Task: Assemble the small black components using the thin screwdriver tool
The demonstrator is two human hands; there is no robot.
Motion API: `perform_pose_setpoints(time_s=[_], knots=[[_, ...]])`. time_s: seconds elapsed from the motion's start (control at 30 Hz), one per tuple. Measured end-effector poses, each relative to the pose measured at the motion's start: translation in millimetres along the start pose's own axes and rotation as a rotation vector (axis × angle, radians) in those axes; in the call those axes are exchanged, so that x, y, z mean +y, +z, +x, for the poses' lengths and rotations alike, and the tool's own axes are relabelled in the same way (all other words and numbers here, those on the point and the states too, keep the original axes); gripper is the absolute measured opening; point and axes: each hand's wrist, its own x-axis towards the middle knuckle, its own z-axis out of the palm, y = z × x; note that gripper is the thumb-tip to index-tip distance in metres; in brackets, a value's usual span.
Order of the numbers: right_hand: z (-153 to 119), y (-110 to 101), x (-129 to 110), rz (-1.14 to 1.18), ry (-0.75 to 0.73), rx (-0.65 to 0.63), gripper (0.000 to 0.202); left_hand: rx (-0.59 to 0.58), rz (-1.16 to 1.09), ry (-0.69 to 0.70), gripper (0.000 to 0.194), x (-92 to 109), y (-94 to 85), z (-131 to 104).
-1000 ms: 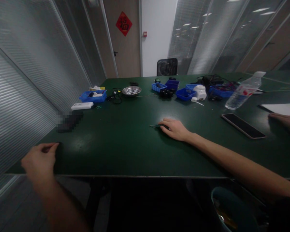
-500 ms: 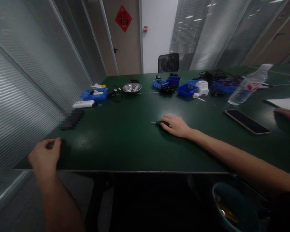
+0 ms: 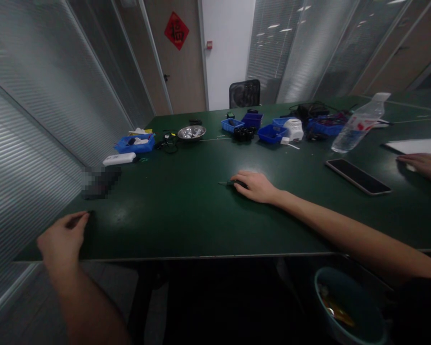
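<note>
On the green table (image 3: pixel 172 211), my right hand (image 3: pixel 255 186) rests with its fingers closed over a small dark-handled screwdriver (image 3: pixel 224 183). The thin metal shaft points left, and most of the handle is under my fingers. My left hand (image 3: pixel 62 239) is at the table's left front edge, thumb and fingertips pinched together. Something small and dark may show at those fingertips, too small to name. Beyond this hand lies a dark, partly blurred-out object (image 3: pixel 102 183). To the right of my right forearm is a phone (image 3: pixel 357 177), lying flat with its screen dark.
At the back stand blue trays (image 3: pixel 136 143), a metal bowl (image 3: pixel 192 133) and cables. A tilted plastic bottle (image 3: pixel 359 125) is at the right. Another person's hand (image 3: pixel 425 165) rests by a white sheet (image 3: pixel 416 145). A bin (image 3: pixel 348 306) stands below the table edge.
The view has shifted slightly, so most things sit a little further left. Both my hands keep nearly the same pose, and the screwdriver remains under my right hand.
</note>
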Motion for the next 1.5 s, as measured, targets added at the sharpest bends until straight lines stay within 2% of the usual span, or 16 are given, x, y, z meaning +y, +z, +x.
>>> perform_pose_setpoints(time_s=[0.27, 0.5, 0.63, 0.77, 0.93, 1.03, 1.2, 1.37, 1.5], knots=[[1.0, 0.1, 1.1, -0.003, 0.005, -0.01, 0.036, 0.041, 0.002, 0.043, 0.047, -3.8, 2.2, -3.6], [-0.1, -1.0, 0.9, 0.015, 0.004, -0.009, 0.036, 0.076, -0.133, 0.07, 0.038, 3.5, -0.7, -6.2], [-0.4, -1.0, 0.7, 0.021, 0.0, -0.002, 0.036, 0.007, -0.139, 0.093, 0.043, 9.4, -5.0, -6.2], [-0.2, 0.6, 2.1, 0.004, -0.009, -0.001, 0.037, -0.048, -0.163, 0.143, 0.055, 12.0, -6.7, -6.5], [0.1, 1.8, 3.2, 0.007, -0.005, 0.002, 0.036, -0.072, -0.262, 0.228, 0.063, 5.0, 1.1, -2.8], [0.1, 1.0, 2.7, 0.006, 0.0, -0.004, 0.036, -0.077, -0.222, 0.273, 0.066, 2.2, 3.0, -0.1], [0.0, 0.6, 2.1, 0.0, -0.001, -0.003, 0.036, -0.145, -0.05, 0.275, 0.056, 7.0, -2.1, 1.1], [-0.3, 1.5, 2.2, -0.002, -0.006, 0.005, 0.036, -0.125, -0.012, 0.243, 0.052, 10.3, -4.3, 4.1], [-0.1, 1.8, 1.7, -0.007, -0.01, 0.008, 0.036, -0.201, -0.029, 0.242, 0.043, 26.9, -10.5, 8.3]])
